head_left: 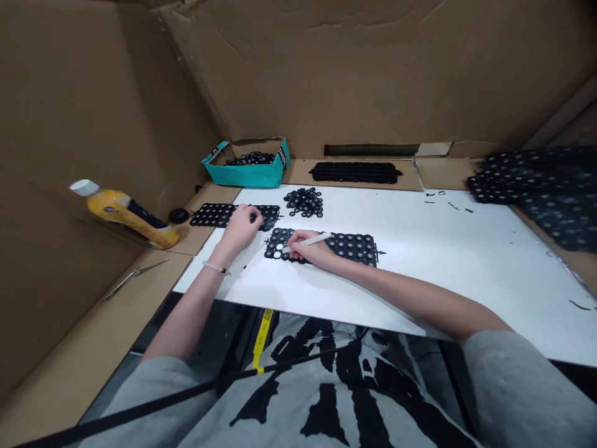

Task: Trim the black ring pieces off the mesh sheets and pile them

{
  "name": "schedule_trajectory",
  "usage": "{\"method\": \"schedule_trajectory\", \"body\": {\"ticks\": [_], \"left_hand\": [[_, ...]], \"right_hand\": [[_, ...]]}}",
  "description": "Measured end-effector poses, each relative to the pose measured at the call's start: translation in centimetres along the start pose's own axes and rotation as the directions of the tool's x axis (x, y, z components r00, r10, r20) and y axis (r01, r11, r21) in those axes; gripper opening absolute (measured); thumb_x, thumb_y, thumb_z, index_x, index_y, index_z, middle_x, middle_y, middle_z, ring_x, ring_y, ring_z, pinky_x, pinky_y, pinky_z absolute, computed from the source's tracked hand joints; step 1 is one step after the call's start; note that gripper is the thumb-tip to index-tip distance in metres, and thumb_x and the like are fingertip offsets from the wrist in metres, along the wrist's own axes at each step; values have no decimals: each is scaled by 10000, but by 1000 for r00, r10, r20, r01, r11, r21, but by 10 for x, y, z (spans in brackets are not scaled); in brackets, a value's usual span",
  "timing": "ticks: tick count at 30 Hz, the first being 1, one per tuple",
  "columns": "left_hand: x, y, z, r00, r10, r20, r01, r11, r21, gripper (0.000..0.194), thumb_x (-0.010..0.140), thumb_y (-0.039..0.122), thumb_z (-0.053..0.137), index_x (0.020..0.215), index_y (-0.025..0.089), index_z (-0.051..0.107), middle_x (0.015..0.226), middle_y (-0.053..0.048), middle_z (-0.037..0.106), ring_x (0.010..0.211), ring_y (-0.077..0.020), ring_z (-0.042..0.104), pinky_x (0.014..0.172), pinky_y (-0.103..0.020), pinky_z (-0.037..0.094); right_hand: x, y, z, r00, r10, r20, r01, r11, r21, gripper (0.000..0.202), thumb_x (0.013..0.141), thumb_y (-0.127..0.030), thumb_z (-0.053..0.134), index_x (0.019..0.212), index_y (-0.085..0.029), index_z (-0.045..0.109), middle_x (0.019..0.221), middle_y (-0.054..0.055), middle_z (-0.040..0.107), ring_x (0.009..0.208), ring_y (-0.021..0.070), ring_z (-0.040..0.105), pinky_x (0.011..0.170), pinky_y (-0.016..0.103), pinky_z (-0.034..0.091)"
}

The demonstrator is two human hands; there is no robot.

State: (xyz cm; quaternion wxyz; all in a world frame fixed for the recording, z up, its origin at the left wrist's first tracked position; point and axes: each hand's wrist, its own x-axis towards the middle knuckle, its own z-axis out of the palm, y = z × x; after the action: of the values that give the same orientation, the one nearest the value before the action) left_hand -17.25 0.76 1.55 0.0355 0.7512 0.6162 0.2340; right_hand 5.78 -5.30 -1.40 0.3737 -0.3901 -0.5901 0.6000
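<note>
My right hand (pixel 308 247) is closed round a white pen-shaped tool (pixel 319 239). It rests over a black perforated sheet (pixel 355 246) with rows of round ring-like pieces. At that sheet's left end a few round openings (pixel 278 250) show white, close to my fingertips. My left hand (pixel 243 225) is closed, with a small black round piece (pixel 253 218) at its fingertips. Beneath that hand lies a second black sheet (pixel 212 214) with rows of pale dots. A loose pile of small black rings (pixel 305 203) lies just behind both sheets.
A teal box (pixel 247 176) holds more black rings. Black sheets are stacked (pixel 357 172) at the back and heaped (pixel 550 186) at the right. At left are a yellow bottle (pixel 125 211), a round black object (pixel 178 215) and tweezers (pixel 133 275). Black scraps dot the white board (pixel 420 274); cardboard walls surround it.
</note>
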Motion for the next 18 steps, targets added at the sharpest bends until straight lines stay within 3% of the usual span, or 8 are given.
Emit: {"method": "schedule_trajectory", "body": {"ticks": [3, 5, 8, 11, 14, 18], "left_hand": [[14, 5, 9, 991, -3, 137, -15, 991, 131, 396, 747, 493, 681, 993, 186, 630, 1034, -107, 606, 992, -289, 586, 886, -377, 469], [20, 3, 11, 982, 1, 190, -31, 988, 154, 449, 728, 528, 695, 1004, 179, 631, 1027, -117, 621, 982, -295, 589, 878, -379, 470], [25, -1, 12, 977, 45, 210, -82, 981, 174, 349, 756, 443, 646, 966, 164, 666, 985, -133, 658, 987, -302, 588, 888, -377, 461], [30, -4, 5, 986, 40, 159, -70, 980, 184, 274, 801, 345, 531, 877, 150, 707, 934, -138, 696, 944, -291, 605, 862, -357, 451], [39, -12, -19, 989, -110, 103, 88, 977, 192, 331, 851, 275, 425, 791, 135, 719, 851, -120, 718, 837, -259, 619, 775, -323, 435], [53, -40, -87, 929, -356, -103, 370, 907, 202, 371, 904, 244, 399, 985, 91, 727, 983, -125, 731, 868, -234, 611, 768, -292, 430]], "right_hand": [[2, 1, -1, 1000, 9, 19, -10, 1000, 23, 68, 779, -141, 575, 734, -176, 612, 603, -7, 659, 526, 95, 589, 469, 170, 435], [3, 3, -1, 1000, 13, 26, -13, 999, 36, 67, 777, -139, 576, 737, -178, 614, 601, -9, 660, 527, 94, 592, 464, 165, 433], [3, 5, 0, 1000, 8, 28, -10, 999, 51, 64, 769, -133, 581, 737, -176, 616, 596, -10, 658, 526, 94, 591, 457, 163, 429], [3, 5, 0, 1000, 16, 22, -17, 998, 55, 64, 768, -130, 584, 740, -173, 621, 588, -13, 653, 510, 89, 578, 447, 160, 416], [3, 3, 1, 999, 32, 18, -33, 998, 52, 71, 766, -121, 580, 742, -172, 623, 582, -17, 650, 505, 87, 573, 441, 157, 406], [2, 2, 1, 999, 31, 27, -32, 998, 49, 76, 768, -118, 575, 734, -172, 618, 598, -9, 661, 520, 89, 582, 462, 163, 428]]}}
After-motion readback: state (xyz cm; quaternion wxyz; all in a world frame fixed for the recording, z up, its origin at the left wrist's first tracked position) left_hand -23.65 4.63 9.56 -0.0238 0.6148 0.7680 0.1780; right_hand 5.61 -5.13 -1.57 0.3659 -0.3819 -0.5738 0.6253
